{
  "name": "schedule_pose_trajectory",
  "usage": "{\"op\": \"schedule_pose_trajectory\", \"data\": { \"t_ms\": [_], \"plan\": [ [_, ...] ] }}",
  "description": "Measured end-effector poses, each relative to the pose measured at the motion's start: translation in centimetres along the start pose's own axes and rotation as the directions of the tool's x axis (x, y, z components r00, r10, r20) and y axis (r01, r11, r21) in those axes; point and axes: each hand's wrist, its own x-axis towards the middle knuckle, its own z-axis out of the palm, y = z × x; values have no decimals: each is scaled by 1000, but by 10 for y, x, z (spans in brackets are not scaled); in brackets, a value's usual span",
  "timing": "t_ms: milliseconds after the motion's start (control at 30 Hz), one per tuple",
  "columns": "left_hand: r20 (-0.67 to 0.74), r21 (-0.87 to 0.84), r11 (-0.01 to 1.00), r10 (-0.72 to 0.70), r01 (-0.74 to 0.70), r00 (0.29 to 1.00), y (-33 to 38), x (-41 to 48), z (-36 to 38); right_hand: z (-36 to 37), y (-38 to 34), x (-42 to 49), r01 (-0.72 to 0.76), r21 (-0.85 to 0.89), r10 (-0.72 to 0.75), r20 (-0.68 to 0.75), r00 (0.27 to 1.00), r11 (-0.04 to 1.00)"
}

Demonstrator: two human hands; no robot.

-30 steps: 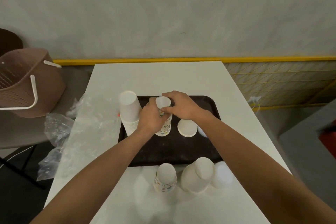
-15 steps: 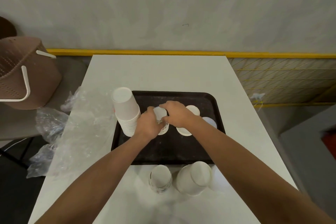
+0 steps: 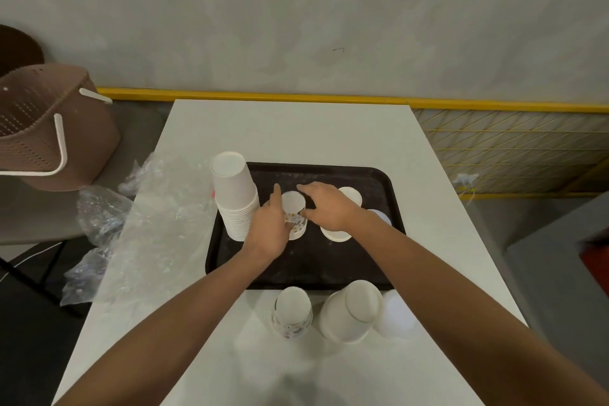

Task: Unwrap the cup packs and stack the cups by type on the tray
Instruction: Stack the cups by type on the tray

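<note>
Printed cup stack [image 3: 291,313] stands inverted on the near tabletop [image 3: 296,132], beside a white cup stack [image 3: 352,310]; a blurred pale cup [image 3: 397,315] is partly behind the forearm. On the tray [image 3: 296,267], a printed cup [image 3: 294,212] sits between the left hand [image 3: 268,229] and right hand [image 3: 326,208], fingers straight, contact unclear. Low white cups [image 3: 337,236] are half hidden. A tall white stack [image 3: 235,194] is at the tray's left.
</note>
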Motion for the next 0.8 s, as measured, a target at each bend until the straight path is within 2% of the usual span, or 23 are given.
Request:
{"op": "schedule_pose_trajectory", "data": {
  "t_ms": [167, 333, 467, 633, 800],
  "plan": [
    [9, -87, 986, 142, -141, 990, -10, -31, -10, -9, -4, -17, 30, 129, -19, -83, 996, 991],
    [-12, -180, 972, 153, -153, 988, -11, -64, -25, -9, -21, -38, 85, 218, -78, -40, 996, 972],
    [93, -295, 951, 122, -89, 988, -18, -83, -36, -4, -33, -52, 124, 141, -128, 24, 991, 982],
    [267, -268, 963, 113, -39, 957, -30, -106, -31, 4, -38, -67, 129, 38, -133, 115, 984, 991],
    [310, -264, 964, 125, -41, 942, -34, -122, -13, 15, -42, -83, 129, 10, -128, 230, 965, 992]
  ]
}}
